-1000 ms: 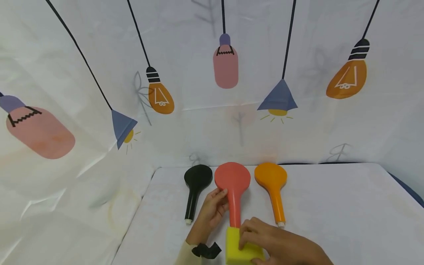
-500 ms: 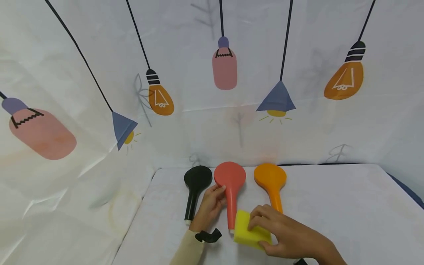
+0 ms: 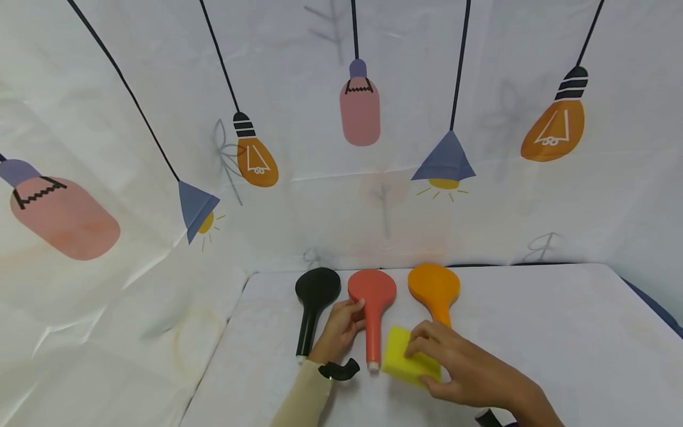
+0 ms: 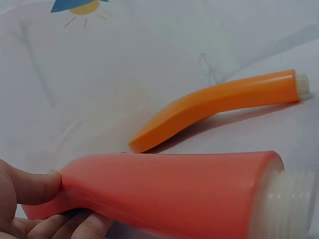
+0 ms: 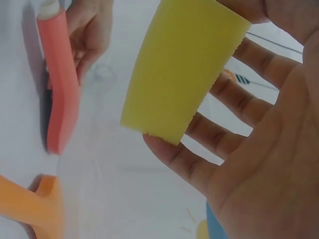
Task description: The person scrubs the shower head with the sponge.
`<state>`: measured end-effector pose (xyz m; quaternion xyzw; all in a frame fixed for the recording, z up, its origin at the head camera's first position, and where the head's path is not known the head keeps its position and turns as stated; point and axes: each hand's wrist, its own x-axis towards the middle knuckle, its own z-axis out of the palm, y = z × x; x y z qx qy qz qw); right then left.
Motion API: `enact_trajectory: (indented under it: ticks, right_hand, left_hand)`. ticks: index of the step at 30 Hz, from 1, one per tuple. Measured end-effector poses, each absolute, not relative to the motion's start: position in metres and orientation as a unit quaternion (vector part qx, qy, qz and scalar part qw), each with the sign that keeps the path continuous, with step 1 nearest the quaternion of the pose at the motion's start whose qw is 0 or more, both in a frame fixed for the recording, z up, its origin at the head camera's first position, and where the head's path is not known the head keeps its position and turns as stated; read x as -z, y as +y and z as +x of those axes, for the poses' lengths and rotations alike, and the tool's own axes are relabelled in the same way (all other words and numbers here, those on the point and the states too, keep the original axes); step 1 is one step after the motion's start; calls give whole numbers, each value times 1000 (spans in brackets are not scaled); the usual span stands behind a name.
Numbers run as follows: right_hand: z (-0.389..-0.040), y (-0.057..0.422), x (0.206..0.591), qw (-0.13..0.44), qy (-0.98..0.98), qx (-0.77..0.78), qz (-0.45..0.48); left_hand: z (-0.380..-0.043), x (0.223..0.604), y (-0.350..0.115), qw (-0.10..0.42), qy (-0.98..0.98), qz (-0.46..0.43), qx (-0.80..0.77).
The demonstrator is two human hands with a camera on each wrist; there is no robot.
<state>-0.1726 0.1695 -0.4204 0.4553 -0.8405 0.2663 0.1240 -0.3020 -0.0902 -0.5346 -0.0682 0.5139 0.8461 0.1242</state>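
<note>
My left hand grips the red shower head at its neck, thumb on top and fingers tucked underneath. Its pale threaded end faces the near side and shows large in the left wrist view. In my right hand a yellow sponge is held between thumb and fingertips, just right of the red handle and apart from it. The right wrist view shows the sponge pinched along its edges, the palm bare. Part of the orange shower head's handle is hidden behind my right hand in the head view.
A black shower head lies left of the red one, and the orange shower head to its right, both on the white-covered table. Behind the table hangs a white sheet printed with lamps and bulbs.
The sponge has come off the lower end of the red handle and moved right and farther up the table with my right hand. The red shower head's head has dropped slightly, still in my left hand.
</note>
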Motion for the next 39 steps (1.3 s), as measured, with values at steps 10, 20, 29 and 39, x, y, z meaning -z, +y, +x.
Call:
enact_trajectory:
  ticks: [10,20,29,39]
  right_hand:
    - [-173,169,421,140,-845,-256,448]
    - [-172,171,424,132,-854,-249,437]
    - [-174,174,424,149,-854,-241,437]
    - [-176,176,423,163,-849,-242,441]
  left_hand:
    - [-306,534,-90,133,527,-108,-833]
    - [-306,531,-83,85,563,-123,-813]
    - [-305,522,-81,46,672,-160,-721]
    - [-307,523,-81,36,700,-153,-697]
